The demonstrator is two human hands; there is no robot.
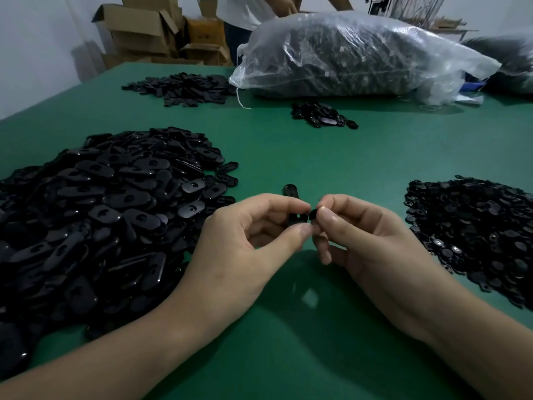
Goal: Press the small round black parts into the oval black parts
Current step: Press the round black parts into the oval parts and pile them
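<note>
- The left hand pinches an oval black part between thumb and fingers; the part's far end sticks out beyond the knuckles
- The right hand pinches a small round black part at its fingertips, just beside the oval part, between the two hands above the table
- A pile of oval parts lies toward the table's left edge, and a pile of round parts toward its right edge
</note>
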